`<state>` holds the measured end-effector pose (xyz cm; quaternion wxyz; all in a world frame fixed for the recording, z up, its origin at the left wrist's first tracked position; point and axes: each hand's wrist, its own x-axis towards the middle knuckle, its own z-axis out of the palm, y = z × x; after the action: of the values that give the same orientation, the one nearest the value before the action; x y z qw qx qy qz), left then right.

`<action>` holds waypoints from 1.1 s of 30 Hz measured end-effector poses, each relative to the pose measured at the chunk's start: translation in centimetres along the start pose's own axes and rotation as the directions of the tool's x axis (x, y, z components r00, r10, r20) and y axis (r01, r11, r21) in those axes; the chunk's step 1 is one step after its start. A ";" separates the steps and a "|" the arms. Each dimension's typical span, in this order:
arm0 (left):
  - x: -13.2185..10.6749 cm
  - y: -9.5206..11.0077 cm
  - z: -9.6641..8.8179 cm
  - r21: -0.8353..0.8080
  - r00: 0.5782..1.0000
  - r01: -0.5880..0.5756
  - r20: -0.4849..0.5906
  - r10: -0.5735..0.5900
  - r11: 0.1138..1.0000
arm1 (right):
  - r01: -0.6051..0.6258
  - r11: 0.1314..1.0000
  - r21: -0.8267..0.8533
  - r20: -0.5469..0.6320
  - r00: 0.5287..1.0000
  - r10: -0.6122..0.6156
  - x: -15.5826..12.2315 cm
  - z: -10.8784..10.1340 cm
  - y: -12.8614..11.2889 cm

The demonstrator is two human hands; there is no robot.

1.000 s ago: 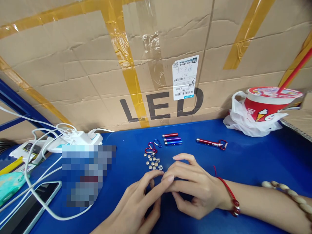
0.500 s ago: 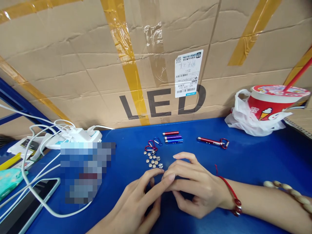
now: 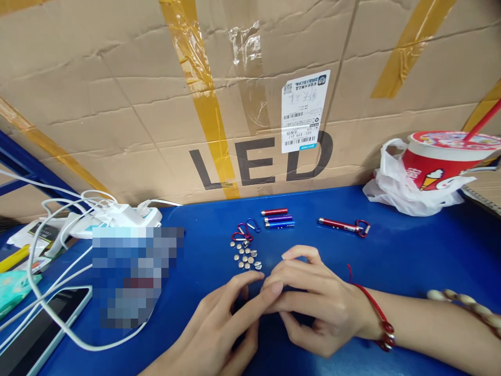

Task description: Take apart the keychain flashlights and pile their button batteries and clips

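My left hand (image 3: 219, 326) and my right hand (image 3: 319, 300) meet at the fingertips over the front of the blue table, their fingers bent and closed. Whatever lies between them is hidden by the fingers. Just beyond the left fingertips is a cluster of small round button cells (image 3: 245, 258) with a few little metal end pieces (image 3: 257, 265). Behind these lie several small carabiners (image 3: 242, 232), red, purple and blue. Three slim metal tubes lie side by side: a red tube (image 3: 274, 212), a purple tube (image 3: 278, 219) and a blue tube (image 3: 279, 225).
A red penlight (image 3: 338, 224) with a carabiner at its end lies to the right. A red drink cup (image 3: 438, 164) stands in a white plastic bag. On the left are a power strip (image 3: 129, 222), white cables, a phone (image 3: 43, 334) and a blurred patch. A cardboard box (image 3: 156, 104) stands behind.
The view has shifted slightly. Both hands keep almost the same pose, fingertips together, and the small parts on the table lie as before.
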<state>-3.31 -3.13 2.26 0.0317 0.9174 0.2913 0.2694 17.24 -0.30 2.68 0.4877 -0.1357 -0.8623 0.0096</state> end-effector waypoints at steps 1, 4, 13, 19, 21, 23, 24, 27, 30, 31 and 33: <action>0.1 0.0 -0.1 -0.019 1.000 -0.009 -0.024 0.009 1.000 | -0.002 1.000 0.000 0.005 1.000 0.002 -0.1 0.0 0.0; 0.2 0.2 -0.2 -0.131 0.992 -0.065 -0.115 0.050 0.989 | 0.005 1.000 0.014 0.027 1.000 -0.006 -0.1 0.0 0.2; 0.2 1.1 0.6 -0.403 0.867 -0.134 -0.489 -0.089 0.905 | -0.021 0.999 0.039 0.059 0.998 0.019 -0.1 0.0 0.2; 0.9 1.1 0.5 -0.348 0.836 -0.165 -0.545 -0.056 0.923 | -0.026 0.999 0.040 0.057 0.998 0.024 -0.1 0.0 0.1; 0.9 1.2 0.5 -0.348 0.841 -0.162 -0.538 -0.055 0.923 | -0.030 0.999 0.040 0.062 0.998 0.027 -0.1 0.0 0.2; 0.7 1.2 0.6 -0.352 0.844 -0.156 -0.533 -0.061 0.923 | -0.024 0.999 0.039 0.066 0.998 0.022 -0.1 0.0 0.2; 0.5 1.2 0.7 -0.353 0.845 -0.152 -0.531 -0.064 0.923 | -0.020 0.999 0.037 0.069 0.997 0.018 -0.1 0.1 0.2; 0.3 1.3 0.8 -0.354 0.852 -0.127 -0.517 -0.081 0.927 | -0.017 0.999 0.031 0.073 0.997 0.015 -0.1 0.1 0.2; 0.3 1.5 0.9 -0.362 0.838 -0.087 -0.530 -0.128 0.928 | -0.022 0.999 0.026 0.074 0.997 0.020 -0.2 0.1 0.2; 0.4 1.5 0.9 -0.363 0.835 -0.080 -0.533 -0.137 0.928 | -0.023 0.999 0.027 0.075 0.997 0.021 -0.2 0.1 0.2; 0.4 1.4 0.8 -0.361 0.843 -0.081 -0.522 -0.129 0.929 | -0.029 0.999 0.031 0.083 0.996 0.026 -0.2 0.1 0.2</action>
<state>-1.89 -4.03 2.09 0.1243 0.7786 0.2443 0.5645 17.25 -0.15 2.44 0.4537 -0.1391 -0.8795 0.0358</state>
